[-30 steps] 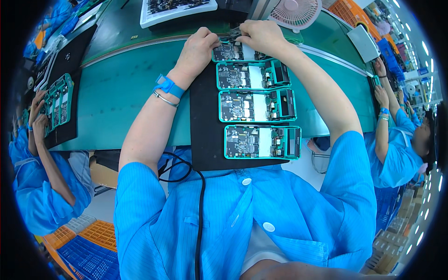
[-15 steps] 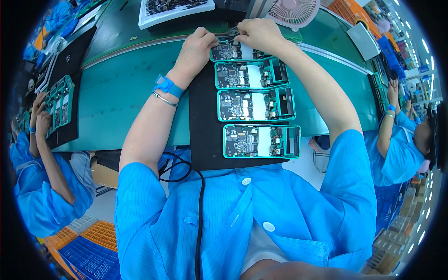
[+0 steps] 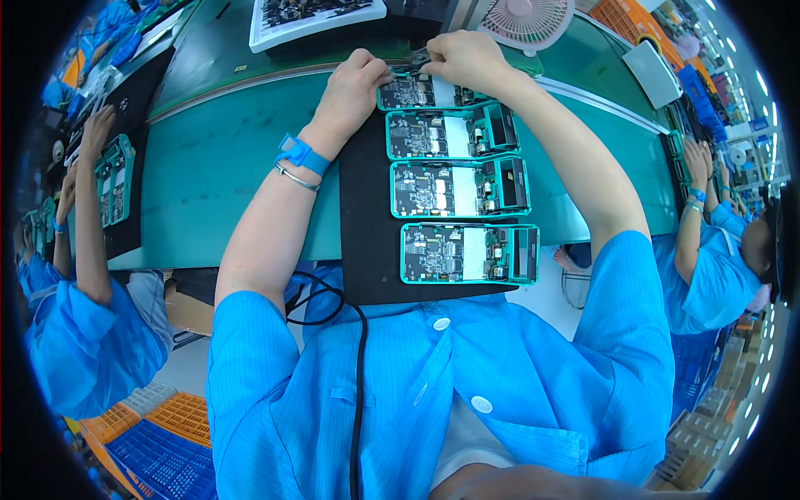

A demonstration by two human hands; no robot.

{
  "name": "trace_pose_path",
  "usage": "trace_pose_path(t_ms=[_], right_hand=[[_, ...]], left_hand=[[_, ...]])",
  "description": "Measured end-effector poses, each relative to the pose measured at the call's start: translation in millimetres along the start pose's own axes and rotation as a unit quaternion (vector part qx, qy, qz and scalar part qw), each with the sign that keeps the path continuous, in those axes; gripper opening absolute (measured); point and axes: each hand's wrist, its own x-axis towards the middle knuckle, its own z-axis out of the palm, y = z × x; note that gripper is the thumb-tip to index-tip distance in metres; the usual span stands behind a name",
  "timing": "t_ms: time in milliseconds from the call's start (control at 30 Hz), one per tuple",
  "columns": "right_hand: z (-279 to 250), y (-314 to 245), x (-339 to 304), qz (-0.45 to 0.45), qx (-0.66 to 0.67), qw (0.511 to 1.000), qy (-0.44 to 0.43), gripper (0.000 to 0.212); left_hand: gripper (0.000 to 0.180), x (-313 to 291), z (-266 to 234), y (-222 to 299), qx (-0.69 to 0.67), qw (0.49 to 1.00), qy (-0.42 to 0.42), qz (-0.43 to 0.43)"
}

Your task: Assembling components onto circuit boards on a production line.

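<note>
Showing two bare hands at work on the farthest of four teal-framed circuit board units, laid in a column on a black mat [image 3: 367, 250] atop a green tabletop [image 3: 217, 167]. Left hand [image 3: 357, 87]: fingers bent, tips pressed on the left edge of the top unit [image 3: 412, 90]; grip rests on it, not wrapped round it. Right hand [image 3: 471, 60]: fingers pinched together over the unit's far edge, w/ a small pale part between the tips; what the part is cannot be told. Left wrist carries a blue strap [image 3: 302, 155] & a thin metal bangle just behind it.

Second unit [image 3: 450, 133], third unit [image 3: 460, 187] & nearest unit [image 3: 469, 253] lie untouched, each just beside the next, boards face up, dark blocks at their right ends. Top unit is partly hidden by both hands.

Beyond the mat: a small pink desk fan [image 3: 527, 18] near the right hand, a white tray [image 3: 317, 15] of dark parts farther left. Black cable [image 3: 360, 375] hangs down the person's blue smock.

Co-workers in blue smocks sit at both sides; the one at left has a hand on a teal unit [image 3: 114, 179] on a separate dark mat.
</note>
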Motion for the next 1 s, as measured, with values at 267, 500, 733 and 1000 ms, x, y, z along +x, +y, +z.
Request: trace_pose_path(t_ms=[267, 500, 733, 1000], right_hand=[[2.6, 2.0, -0.2, -0.027, -0.01, 0.999, 0.021, 0.026], [7.6, 5.7, -5.9, -0.029, -0.012, 0.999, 0.03, 0.026], [-9.9, 3.3, -57.3, -0.069, 0.078, 0.987, 0.122, 0.032], [-9.6, -8.2, -73.7, -0.068, 0.062, 0.994, 0.062, 0.032]], left_hand=[[0.008, 4.3, -7.5, 3.6, 0.017, 0.999, -0.036, 0.018], [0.007, 5.0, -11.9, 6.7, 0.013, 0.997, -0.066, 0.03], [0.008, -25.4, -34.4, 44.5, -0.062, 0.997, -0.024, -0.041], [0.01, -32.4, -26.7, 55.2, -0.068, 0.996, -0.046, -0.029]])
